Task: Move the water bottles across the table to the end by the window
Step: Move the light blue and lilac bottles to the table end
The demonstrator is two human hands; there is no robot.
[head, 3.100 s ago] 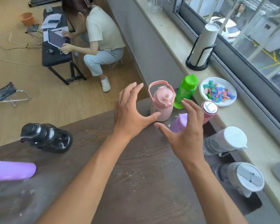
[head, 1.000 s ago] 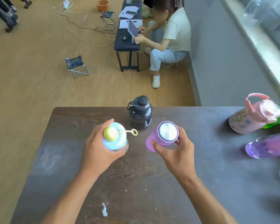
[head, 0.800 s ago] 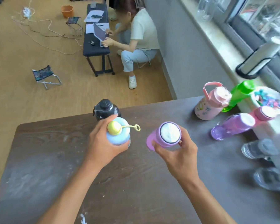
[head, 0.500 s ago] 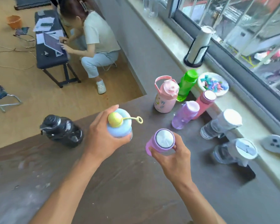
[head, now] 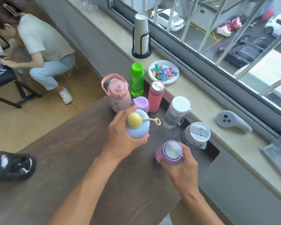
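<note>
My left hand (head: 120, 140) grips a light blue bottle (head: 139, 129) with a yellow ball cap and loop. My right hand (head: 179, 168) grips a purple bottle (head: 170, 152) with a silver lid. Both are held near the window end of the dark table (head: 63, 159). Several bottles stand there: a pink one with a handle (head: 118, 95), a green one (head: 137, 79), a coral one (head: 155, 96), a small purple one (head: 140, 103), a clear one with a white lid (head: 176, 113) and a clear one with a grey lid (head: 195, 135). A black bottle (head: 10, 166) remains at the far left.
On the window sill (head: 201, 103) stand a cup holder with paper cups (head: 141, 36), a white plate of coloured bits (head: 163, 72) and a grey controller (head: 232, 121). A person sits on the floor at the upper left by a black bench (head: 3, 82).
Both hands have carried their bottles from mid table towards the window end; they now sit close to the standing group. The black bottle is left behind at the left.
</note>
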